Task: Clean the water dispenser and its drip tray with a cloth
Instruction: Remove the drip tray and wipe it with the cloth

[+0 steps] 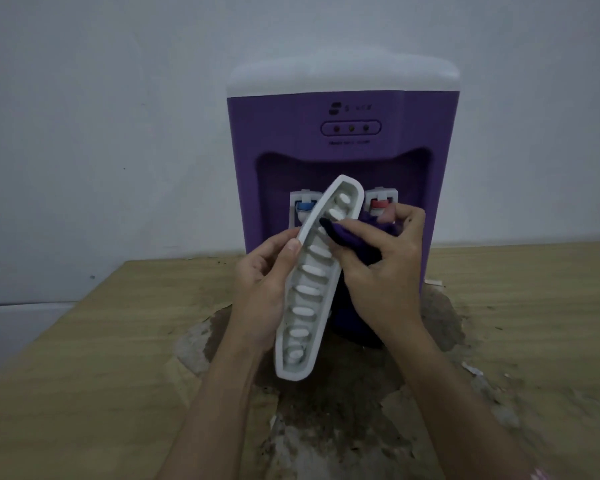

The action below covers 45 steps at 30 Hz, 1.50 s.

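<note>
Now | left hand (264, 289) holds drip tray (309, 282); right hand (381, 271) presses cloth (347, 237)

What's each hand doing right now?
Left hand: grips the drip tray.
Right hand: holds the purple cloth against the tray.

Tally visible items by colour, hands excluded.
Purple: 2, the water dispenser and the cloth
White: 1, the drip tray, held off the dispenser
Tan: 1, the table
Total: 4
</note>
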Available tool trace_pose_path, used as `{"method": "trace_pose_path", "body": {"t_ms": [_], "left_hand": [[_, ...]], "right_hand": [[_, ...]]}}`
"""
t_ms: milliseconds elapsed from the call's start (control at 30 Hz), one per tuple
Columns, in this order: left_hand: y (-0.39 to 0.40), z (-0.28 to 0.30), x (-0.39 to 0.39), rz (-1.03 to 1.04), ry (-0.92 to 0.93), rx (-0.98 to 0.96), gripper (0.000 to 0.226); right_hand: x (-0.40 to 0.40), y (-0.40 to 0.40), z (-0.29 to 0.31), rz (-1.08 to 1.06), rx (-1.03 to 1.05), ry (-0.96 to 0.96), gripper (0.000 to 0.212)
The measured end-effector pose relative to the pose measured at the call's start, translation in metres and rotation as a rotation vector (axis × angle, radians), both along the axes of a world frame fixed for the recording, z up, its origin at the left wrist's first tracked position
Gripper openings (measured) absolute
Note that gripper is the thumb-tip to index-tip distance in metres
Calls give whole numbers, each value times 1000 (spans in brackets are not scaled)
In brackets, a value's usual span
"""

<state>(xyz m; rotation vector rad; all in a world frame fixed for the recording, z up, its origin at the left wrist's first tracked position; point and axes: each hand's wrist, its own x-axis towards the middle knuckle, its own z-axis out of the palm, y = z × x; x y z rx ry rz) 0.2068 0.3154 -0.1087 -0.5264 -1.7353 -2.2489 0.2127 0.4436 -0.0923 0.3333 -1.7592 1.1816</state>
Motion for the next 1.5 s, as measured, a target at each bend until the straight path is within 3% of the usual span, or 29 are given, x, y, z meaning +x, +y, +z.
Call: {"method": "trace_pose_path", "body": {"t_ms": [100, 267, 433, 633, 767, 1033, 1233, 1400, 1500], "left_hand": [[0, 1, -1, 40, -10, 47, 41], [-11, 3, -4, 155, -42, 144, 45], [-17, 8, -2, 185, -35, 173, 44], [-15, 10, 0, 138, 16, 106, 38], [-9, 8, 0, 118, -13, 144, 41], [-21, 9, -1, 115, 17, 234, 42], [-42, 15, 1, 195, 102, 380, 53], [-42, 14, -2, 208, 89, 439, 26], [-36, 13, -2, 193, 80, 447, 29]], "right_hand": [[3, 3, 2, 52, -52, -13, 23], [6, -2, 5, 26, 59, -10, 15], [8, -9, 2, -23, 261, 95, 19], [6, -18, -4, -105, 448, 77, 23], [7, -16, -3, -67, 302, 111, 13], [8, -8, 3, 196, 15, -98, 15], [10, -8, 4, 113, 83, -102, 14], [9, -5, 3, 49, 62, -131, 12], [7, -3, 2, -4, 43, -144, 13]]}}
